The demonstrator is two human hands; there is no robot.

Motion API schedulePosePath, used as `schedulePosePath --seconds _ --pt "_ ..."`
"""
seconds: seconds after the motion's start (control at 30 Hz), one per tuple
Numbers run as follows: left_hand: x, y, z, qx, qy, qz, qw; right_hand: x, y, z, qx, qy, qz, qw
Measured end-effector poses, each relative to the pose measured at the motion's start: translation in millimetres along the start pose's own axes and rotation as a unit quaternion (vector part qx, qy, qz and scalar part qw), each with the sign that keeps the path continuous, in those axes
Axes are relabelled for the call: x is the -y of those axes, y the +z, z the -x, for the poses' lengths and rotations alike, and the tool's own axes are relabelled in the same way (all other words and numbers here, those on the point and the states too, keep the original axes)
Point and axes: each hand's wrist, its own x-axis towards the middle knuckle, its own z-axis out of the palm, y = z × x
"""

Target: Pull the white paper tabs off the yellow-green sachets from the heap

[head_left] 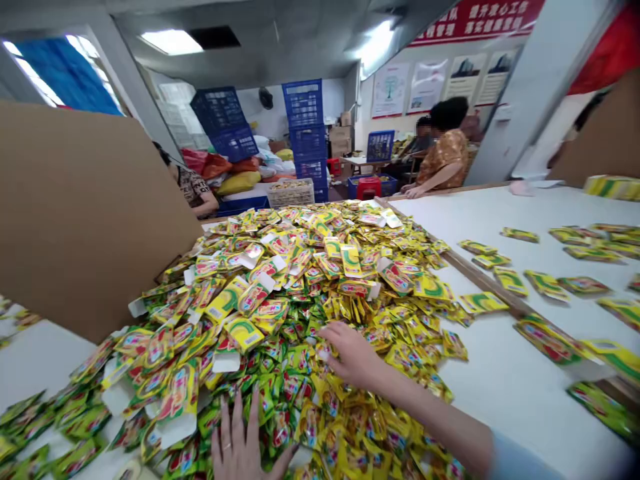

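A big heap of small yellow, green and red sachets and flat printed cartons (300,293) covers the white table (505,380) in front of me. My left hand (240,447) lies flat on the near sachets at the bottom edge, fingers stretched out and apart, a ring on one finger. My right hand (353,357) reaches into the middle of the heap, palm down, fingers curled down among the sachets; whether they hold any is hidden.
A large brown cardboard sheet (85,220) stands at the left. Loose sachets (545,283) lie scattered on the table's right side, past a wooden strip (480,277). Two people sit at the back right, another at the left behind the heap. Blue crates (305,127) are stacked behind.
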Motion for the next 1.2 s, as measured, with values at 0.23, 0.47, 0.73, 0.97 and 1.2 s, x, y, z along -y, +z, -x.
schedulePosePath --seconds 0.23,0.47,0.73,0.97,1.2 --pt "16.0 0.7 -19.6 0.007 0.049 0.065 0.997 30.9 55.7 -90.5 0.086 -0.001 0.071 0.994" --pt "-44.9 5.3 -23.2 0.034 0.077 0.153 0.985 -1.9 14.7 -68.2 0.145 -0.086 0.032 0.985" --pt "-57.0 -20.2 -30.3 0.04 0.11 0.255 0.96 4.3 -47.2 34.6 0.029 0.022 0.036 0.999" --pt "-58.1 -31.7 -53.8 0.042 0.152 0.24 0.958 -8.7 -5.9 105.6 -0.027 0.122 0.03 0.992" --pt "-49.0 -2.4 -45.9 0.091 0.107 0.275 0.951 1.4 -3.6 97.7 -0.158 0.27 -0.397 0.863"
